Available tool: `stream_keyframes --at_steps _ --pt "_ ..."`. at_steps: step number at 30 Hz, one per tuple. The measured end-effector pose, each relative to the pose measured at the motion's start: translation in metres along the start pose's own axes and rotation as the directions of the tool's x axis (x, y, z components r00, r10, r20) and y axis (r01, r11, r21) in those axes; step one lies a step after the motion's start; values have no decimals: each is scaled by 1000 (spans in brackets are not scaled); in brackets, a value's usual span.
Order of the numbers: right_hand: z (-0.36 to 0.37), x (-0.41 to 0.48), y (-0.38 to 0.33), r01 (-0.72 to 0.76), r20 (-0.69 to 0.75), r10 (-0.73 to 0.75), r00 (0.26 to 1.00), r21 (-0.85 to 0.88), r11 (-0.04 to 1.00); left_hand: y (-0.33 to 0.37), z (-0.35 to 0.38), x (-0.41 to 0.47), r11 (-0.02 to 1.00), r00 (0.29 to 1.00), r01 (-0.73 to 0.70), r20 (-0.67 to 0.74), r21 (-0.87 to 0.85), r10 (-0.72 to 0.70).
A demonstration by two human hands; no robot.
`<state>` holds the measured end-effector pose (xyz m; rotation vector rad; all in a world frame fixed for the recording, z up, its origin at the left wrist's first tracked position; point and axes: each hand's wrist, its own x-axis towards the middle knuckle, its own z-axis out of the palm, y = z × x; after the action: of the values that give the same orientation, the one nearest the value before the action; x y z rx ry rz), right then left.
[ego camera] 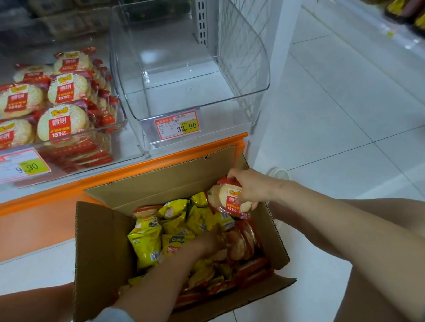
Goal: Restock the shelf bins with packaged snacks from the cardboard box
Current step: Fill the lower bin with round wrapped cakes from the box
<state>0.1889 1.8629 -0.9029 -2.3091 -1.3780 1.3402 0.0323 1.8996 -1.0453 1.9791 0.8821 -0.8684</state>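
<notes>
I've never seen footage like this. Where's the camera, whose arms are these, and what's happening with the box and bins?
No machine here: these are a person's bare arms, filmed by one wide-angle camera worn on the head, looking down. A cardboard box stands open on the floor, holding yellow snack bags and red rice cracker packs. The right hand grips one rice cracker pack over the box's far right corner. The left hand reaches in among the packs; it is blurred, so I cannot tell whether it holds anything. On the shelf, the left bin is stocked with the same crackers, and the right bin has no packs in it.
</notes>
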Motion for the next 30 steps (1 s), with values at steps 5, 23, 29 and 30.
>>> stream_keyframes --at_steps 5,23,29,30 --pt "2 2 -1 51 -30 -55 998 -115 992 -31 -14 -17 981 998 -3 -61 -192 -9" --pt "-2 -2 -5 84 -102 -73 992 111 990 -36 -47 -77 503 877 -420 -481 -755 11" --pt "-1 -2 -7 105 -111 -68 992 376 921 -26 -57 -92 407 890 -381 -448 -830 -80" --pt "-2 -3 -8 97 -93 -63 994 430 898 -25 -59 -96 385 891 -381 -445 -840 -89"
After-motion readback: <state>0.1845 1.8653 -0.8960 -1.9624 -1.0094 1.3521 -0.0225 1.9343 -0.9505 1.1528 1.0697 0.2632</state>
